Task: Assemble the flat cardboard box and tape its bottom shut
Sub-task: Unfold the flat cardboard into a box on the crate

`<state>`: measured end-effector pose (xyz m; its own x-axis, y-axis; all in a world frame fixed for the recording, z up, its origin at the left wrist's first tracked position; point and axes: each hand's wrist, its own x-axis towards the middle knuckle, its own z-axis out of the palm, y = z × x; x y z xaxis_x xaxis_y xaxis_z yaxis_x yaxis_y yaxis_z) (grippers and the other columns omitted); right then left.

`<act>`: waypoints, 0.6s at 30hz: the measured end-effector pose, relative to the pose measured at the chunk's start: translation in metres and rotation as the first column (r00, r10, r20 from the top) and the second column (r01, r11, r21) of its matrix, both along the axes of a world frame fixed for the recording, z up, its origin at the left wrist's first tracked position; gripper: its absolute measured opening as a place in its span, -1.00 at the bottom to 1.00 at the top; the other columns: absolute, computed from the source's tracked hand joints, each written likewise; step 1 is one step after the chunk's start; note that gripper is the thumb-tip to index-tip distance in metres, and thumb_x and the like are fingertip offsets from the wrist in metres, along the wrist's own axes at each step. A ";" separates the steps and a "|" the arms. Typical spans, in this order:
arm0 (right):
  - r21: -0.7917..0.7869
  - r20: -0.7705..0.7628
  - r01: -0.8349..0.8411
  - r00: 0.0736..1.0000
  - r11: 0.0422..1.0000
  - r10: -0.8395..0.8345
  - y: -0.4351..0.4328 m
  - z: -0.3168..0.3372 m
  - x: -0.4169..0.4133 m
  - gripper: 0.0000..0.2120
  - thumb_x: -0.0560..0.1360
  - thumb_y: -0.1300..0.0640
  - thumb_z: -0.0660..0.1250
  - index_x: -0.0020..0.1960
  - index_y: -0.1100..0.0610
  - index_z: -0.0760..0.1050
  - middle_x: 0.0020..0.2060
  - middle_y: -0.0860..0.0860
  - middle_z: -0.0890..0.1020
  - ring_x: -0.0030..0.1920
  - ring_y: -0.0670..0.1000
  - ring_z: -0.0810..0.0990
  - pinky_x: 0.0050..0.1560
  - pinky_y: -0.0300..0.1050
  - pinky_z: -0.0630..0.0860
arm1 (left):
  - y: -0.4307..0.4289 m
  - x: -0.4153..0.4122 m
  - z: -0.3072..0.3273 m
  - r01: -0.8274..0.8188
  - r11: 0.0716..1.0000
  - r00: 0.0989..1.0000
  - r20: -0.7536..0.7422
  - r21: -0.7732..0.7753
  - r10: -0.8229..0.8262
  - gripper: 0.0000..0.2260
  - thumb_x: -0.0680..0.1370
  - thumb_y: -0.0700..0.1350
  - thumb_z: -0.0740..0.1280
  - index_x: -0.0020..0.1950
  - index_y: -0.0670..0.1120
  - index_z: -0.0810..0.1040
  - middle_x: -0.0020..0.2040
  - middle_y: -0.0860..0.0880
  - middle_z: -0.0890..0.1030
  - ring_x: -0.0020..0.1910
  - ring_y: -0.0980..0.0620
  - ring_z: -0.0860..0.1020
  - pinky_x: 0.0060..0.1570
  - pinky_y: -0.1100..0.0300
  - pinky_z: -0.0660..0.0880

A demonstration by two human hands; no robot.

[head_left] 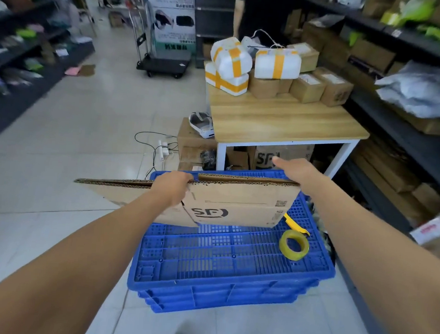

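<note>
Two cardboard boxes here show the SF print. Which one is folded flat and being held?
The flat cardboard box over the blue crate, its top edge gripped by the left hand. The other SF box sits under the wooden table.

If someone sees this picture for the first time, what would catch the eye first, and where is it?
First comes the flat brown cardboard box printed SF, held up at the centre above the blue plastic crate. The left hand grips its top edge and the right hand is at its top right corner. Next is the yellowish roll of tape, lying on the crate's right side.
</note>
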<state>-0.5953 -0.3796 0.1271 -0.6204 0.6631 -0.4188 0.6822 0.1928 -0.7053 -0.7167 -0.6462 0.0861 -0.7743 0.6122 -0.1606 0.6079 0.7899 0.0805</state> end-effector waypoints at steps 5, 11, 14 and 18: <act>0.200 0.215 -0.492 0.866 0.847 0.452 -0.016 0.005 -0.020 -0.23 0.41 -0.41 0.21 -0.09 0.37 0.54 -0.22 0.34 0.48 -0.16 0.26 0.54 0.03 0.09 0.45 | 0.015 -0.024 0.007 0.065 0.997 0.998 0.018 0.041 -0.065 -0.63 0.57 -0.26 0.13 0.34 -0.01 0.44 0.09 -0.14 0.60 0.00 -0.15 0.56 -0.18 0.07 0.48; 0.191 0.355 -0.707 0.697 0.681 0.624 -0.034 0.004 -0.063 -0.71 0.51 0.00 0.33 -0.18 0.19 0.34 -0.30 0.06 0.31 -0.29 0.05 0.29 -0.26 -0.08 0.17 | 0.040 -0.050 0.008 0.157 0.980 0.985 0.045 0.124 -0.164 -0.89 0.55 -0.20 0.21 0.01 -0.08 0.50 -0.04 -0.15 0.63 -0.05 -0.18 0.57 -0.07 0.02 0.53; 0.205 0.406 -0.706 0.691 0.677 0.598 -0.034 -0.006 -0.078 -0.75 0.51 0.08 0.34 -0.19 0.21 0.35 -0.35 0.04 0.34 -0.29 0.06 0.33 -0.24 -0.12 0.24 | 0.047 -0.063 0.000 0.202 0.962 0.979 -0.001 0.184 -0.206 -0.80 0.55 -0.16 0.23 0.14 -0.05 0.52 -0.02 -0.10 0.65 0.00 -0.14 0.57 0.09 0.04 0.45; 0.210 0.438 -0.704 0.689 0.679 0.578 -0.026 -0.008 -0.086 -0.76 0.51 0.08 0.34 -0.23 0.20 0.39 -0.38 0.02 0.38 -0.33 0.02 0.36 -0.32 -0.15 0.27 | 0.048 -0.079 -0.010 0.219 0.954 0.976 -0.032 0.204 -0.217 -0.69 0.54 -0.09 0.27 0.29 -0.03 0.46 0.20 -0.05 0.58 0.22 -0.08 0.46 0.33 0.01 0.11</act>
